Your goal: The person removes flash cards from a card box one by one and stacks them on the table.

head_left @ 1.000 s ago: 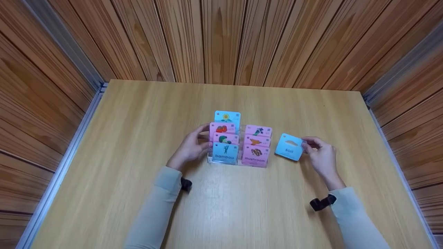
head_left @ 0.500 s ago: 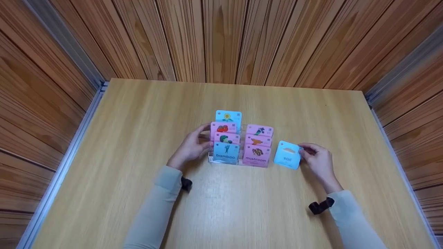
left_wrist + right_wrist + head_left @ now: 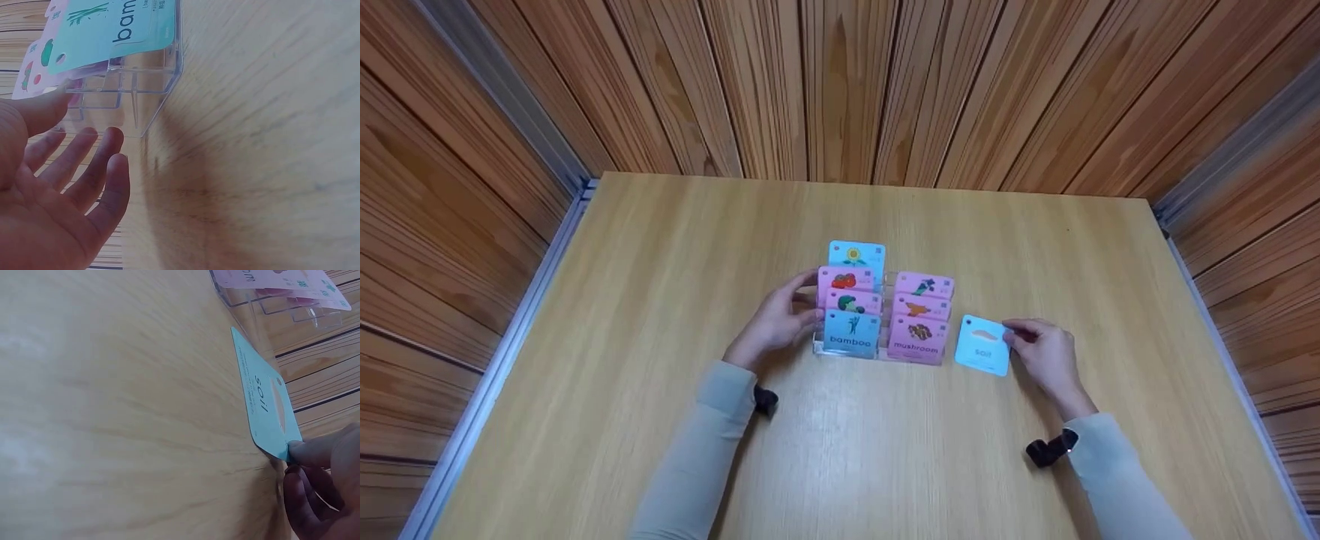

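A clear stepped card holder [image 3: 135,107] stands mid-table, bearing cards in two columns. At its left side, my left hand [image 3: 774,321] has its thumb and relaxed fingertips right at the clear side wall. The left column shows a bamboo card [image 3: 851,334] in front, pink vegetable cards behind it, and a sunflower card [image 3: 856,255] at the back. On the right, a mushroom card [image 3: 917,340] fronts two more pink cards. My right hand [image 3: 1046,360] pinches a blue soil card [image 3: 982,346] by its right edge, between thumb and fingers, low over the table right of the holder.
The wooden table [image 3: 660,247] extends around the holder. Plank walls [image 3: 840,90] rise behind and on both sides, with metal rails at the corners. Black wrist cameras [image 3: 1042,452] sit on both wrists.
My right hand has brought the soil card down toward me and slightly left, turning it flatter to the view. The left hand stays at the holder's side.
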Available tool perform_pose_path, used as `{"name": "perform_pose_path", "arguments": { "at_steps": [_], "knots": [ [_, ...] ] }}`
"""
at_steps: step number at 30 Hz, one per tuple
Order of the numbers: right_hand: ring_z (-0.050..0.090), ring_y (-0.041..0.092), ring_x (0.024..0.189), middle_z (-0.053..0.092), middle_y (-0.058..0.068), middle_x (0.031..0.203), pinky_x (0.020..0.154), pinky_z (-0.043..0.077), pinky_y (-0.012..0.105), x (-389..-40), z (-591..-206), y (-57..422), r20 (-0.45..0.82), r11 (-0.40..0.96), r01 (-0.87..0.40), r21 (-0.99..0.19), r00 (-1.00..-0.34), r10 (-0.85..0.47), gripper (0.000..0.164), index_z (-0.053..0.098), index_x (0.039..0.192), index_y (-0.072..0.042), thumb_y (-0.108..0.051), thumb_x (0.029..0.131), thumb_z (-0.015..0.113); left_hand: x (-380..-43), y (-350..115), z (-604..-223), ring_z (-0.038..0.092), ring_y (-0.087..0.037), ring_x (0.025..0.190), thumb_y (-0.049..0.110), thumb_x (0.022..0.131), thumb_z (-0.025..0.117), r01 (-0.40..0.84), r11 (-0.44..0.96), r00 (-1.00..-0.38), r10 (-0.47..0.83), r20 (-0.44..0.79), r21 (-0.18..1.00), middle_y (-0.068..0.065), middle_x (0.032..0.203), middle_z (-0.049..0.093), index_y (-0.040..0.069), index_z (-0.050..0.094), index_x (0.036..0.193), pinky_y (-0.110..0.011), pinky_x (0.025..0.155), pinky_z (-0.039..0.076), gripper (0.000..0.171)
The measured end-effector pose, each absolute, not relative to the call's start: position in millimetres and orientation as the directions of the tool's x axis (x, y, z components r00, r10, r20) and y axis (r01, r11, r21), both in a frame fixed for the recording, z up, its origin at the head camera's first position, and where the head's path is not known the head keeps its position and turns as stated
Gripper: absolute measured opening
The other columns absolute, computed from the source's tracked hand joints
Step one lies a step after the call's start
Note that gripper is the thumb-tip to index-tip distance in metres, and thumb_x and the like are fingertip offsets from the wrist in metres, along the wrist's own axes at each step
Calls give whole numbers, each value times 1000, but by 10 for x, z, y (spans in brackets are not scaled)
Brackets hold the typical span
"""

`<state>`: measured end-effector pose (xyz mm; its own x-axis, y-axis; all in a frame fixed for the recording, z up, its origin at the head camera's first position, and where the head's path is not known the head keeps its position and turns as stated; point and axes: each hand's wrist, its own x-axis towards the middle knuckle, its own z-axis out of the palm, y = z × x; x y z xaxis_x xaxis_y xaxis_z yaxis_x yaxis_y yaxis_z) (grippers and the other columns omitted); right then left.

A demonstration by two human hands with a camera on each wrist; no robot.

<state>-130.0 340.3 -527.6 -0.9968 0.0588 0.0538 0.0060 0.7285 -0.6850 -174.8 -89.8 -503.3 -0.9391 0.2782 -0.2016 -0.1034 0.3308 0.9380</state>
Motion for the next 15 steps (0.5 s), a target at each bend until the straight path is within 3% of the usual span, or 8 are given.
{"name": "perform_pose_path", "arguments": {
  "at_steps": [9,15],
  "knots": [
    [63,27,99,70,15,112,83,47,35,-1295,-5284,3391,42,725,66,-685,-991,130,24,72,118,-3,-5,95,68,-1755,-892,-5040,53,-13,118,14,92,73,-119,340,-939,268,-217,933,12,138,48,46,40,147,-27,93,52,72],
    [64,24,91,72,12,104,75,46,22,-1303,-5282,3370,62,741,87,-665,-983,171,22,74,113,-3,-7,91,72,-1760,-892,-5051,54,-13,117,15,92,73,-125,334,-935,276,-224,934,14,138,47,49,39,147,-26,92,52,73]
  ]
}}
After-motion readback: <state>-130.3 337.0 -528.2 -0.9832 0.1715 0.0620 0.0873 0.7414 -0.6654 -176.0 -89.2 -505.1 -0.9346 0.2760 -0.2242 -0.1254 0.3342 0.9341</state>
